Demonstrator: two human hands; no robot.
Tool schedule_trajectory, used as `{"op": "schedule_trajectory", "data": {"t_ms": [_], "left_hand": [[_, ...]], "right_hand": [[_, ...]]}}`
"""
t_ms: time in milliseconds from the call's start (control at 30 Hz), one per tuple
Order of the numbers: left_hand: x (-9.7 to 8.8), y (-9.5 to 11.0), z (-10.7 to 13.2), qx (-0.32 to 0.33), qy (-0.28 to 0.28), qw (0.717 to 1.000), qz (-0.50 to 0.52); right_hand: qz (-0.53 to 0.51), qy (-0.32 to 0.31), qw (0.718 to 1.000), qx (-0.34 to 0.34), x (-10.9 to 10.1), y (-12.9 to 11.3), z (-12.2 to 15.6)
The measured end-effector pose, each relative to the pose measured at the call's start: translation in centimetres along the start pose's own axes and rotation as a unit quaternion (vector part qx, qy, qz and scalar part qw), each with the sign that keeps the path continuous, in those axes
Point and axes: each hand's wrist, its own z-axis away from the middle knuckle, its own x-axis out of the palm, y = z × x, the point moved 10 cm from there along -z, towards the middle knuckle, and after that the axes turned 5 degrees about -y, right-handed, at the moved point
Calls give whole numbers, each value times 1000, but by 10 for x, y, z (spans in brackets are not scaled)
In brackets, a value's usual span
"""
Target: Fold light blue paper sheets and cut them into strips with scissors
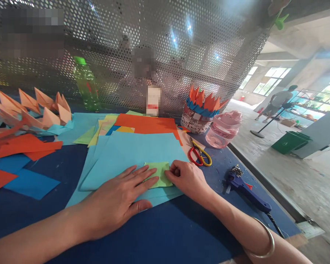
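Note:
A small light-green paper piece [161,175] lies on top of large light-blue paper sheets [137,146]. My left hand [123,192] rests flat, its spread fingertips pressing on the green paper's left side. At the paper's right edge, my right hand [185,179] is closed in a pinch on it. Just beyond that hand are scissors [200,154] with one red and one yellow handle. An orange sheet [147,123] and other coloured papers lie behind the blue sheets.
On the left sit a ring of folded peach paper points [48,115] and loose orange and blue papers [33,181]. A glue gun [249,192], a pink jug [224,130] and a paper-topped pot [199,115] stand right. A green bottle [86,86] stands by the perforated panel [112,69].

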Motion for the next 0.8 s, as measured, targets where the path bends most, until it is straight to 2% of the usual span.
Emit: {"op": "schedule_trajectory", "data": {"t_ms": [233,633,700,800], "left_hand": [[5,-2,0,-12,-21,1000,-15],[-1,-2,3,-22,15,1000,-15],[-3,-2,3,-19,24,1000,-8],[-3,-1,3,-17,28,999,-5]], "right_hand": [[3,-3,1000,6,0,1,0],[8,2,1000,4,1,2,-2],[5,19,1000,-20,-3,-1,-3],[21,37,994,-98,-6,-15,-7]]}}
